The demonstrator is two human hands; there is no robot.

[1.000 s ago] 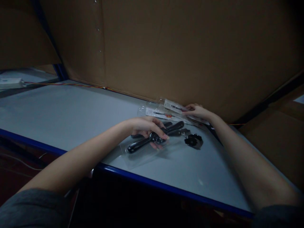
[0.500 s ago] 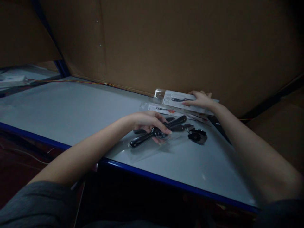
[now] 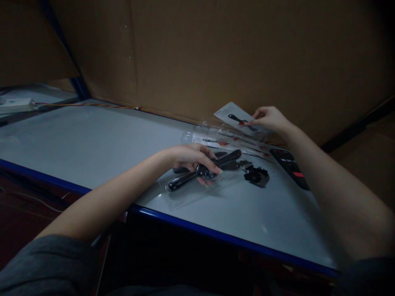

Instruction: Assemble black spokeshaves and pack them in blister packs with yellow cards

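Observation:
My left hand [image 3: 197,159] is closed on a black-handled tool [image 3: 183,181] that looks like a can opener, with a clear plastic shell [image 3: 182,199] around or under it. Just behind lies a second black-handled tool; its metal and black head [image 3: 256,176] shows to the right, while my hand hides part of its handles. My right hand [image 3: 270,119] pinches a printed card [image 3: 230,112] picturing a black-handled tool, tilted up near the back panel. Below the card, clear plastic packs [image 3: 212,132] with more printed cards [image 3: 203,142] lie in an overlapping pile.
A phone [image 3: 286,164] with a lit screen lies right of the pile, partly behind my right forearm. The grey table [image 3: 77,135] has a blue front edge. A brown panel [image 3: 185,61] stands behind it, with a red-yellow cable [image 3: 101,106] along its foot and a white power strip [image 3: 18,106] far left.
My right hand has raised the printed card up and tilted it, apart from the clear pack, which stays on the pile. The phone screen is now lit. My left hand has barely moved.

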